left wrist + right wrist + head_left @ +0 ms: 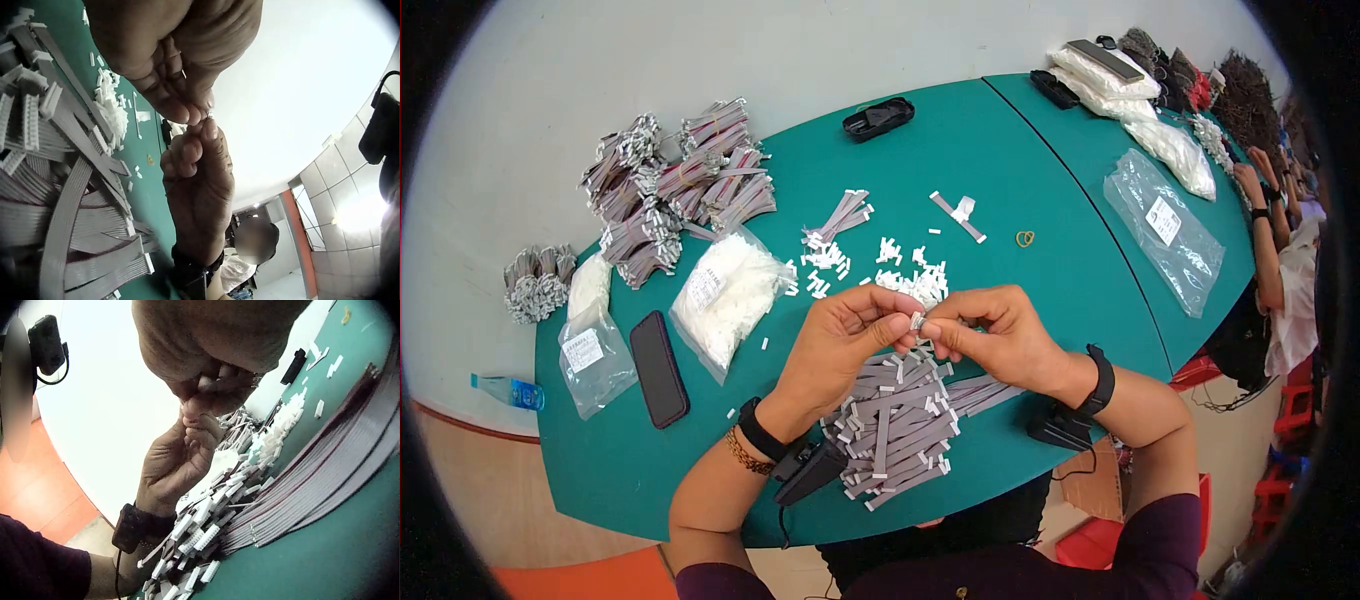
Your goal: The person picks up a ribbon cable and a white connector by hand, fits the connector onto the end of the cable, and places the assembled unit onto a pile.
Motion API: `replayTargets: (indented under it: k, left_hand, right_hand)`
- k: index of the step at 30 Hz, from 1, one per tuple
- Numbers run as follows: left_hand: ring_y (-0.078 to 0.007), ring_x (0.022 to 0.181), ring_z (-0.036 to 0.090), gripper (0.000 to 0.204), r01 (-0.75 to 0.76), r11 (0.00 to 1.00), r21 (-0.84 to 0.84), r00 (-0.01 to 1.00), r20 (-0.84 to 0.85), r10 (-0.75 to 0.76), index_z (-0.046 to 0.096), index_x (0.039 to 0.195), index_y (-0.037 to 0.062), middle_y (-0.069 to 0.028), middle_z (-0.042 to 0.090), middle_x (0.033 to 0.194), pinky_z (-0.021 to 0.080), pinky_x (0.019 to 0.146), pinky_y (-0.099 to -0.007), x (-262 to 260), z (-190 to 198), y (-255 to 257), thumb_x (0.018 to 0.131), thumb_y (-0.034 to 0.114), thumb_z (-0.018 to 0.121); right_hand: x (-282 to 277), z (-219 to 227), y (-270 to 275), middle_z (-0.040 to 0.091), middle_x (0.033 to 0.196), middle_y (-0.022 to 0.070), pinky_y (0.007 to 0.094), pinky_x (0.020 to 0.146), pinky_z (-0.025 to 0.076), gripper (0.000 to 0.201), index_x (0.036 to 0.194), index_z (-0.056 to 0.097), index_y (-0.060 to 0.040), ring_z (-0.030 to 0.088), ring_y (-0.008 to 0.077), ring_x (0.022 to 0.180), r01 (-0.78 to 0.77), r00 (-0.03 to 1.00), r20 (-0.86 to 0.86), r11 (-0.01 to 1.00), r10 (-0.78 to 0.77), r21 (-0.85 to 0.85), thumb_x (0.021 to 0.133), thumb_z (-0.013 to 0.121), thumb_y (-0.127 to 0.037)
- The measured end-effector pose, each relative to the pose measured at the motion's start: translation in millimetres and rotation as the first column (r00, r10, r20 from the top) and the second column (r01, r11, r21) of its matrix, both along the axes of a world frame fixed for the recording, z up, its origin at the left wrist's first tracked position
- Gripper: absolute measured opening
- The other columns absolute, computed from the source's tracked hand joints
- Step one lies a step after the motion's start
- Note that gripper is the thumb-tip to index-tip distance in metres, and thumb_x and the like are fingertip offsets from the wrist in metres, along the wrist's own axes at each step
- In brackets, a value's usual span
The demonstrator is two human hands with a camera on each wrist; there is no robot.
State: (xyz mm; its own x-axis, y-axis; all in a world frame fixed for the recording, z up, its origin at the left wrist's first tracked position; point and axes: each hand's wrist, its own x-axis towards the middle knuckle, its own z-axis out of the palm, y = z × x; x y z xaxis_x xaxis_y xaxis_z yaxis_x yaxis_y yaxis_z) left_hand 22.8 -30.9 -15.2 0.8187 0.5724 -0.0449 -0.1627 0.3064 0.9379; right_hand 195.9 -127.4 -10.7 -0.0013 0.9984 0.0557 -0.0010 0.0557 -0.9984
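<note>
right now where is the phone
In the head view, the phone lies on the green table, left of the left hand, between two plastic bags.

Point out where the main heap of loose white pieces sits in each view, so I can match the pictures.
Head: heap near the middle, above the gray ribbon cables.
Left wrist: heap in the upper left, right of those cables.
Right wrist: heap right of center, above the cables.
Shared landmark: the gray ribbon cables.
</note>
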Motion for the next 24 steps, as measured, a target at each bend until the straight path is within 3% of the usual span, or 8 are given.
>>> replayTargets:
  k: [24]
  left_hand:
    - [-0.0110,0.076,0.056,0.015,0.003,1.000,-0.018,1.000,0.000,-0.003,0.060,0.098,-0.0014,-0.0080,0.063,0.091,0.045,0.070,-0.0227,-0.2,-1.2,-0.1,0.086,0.007,0.061]
  right_hand:
    - [-1.2,-0.9,-0.7,0.058,0.065,-0.0006,0.0198,0.052,0.039,0.015,0.084,0.066,-0.0006,0.048,0.0030,0.059,0.014,1.000,0.009,1.000,-0.014,0.015,0.088,0.058,-0.013]
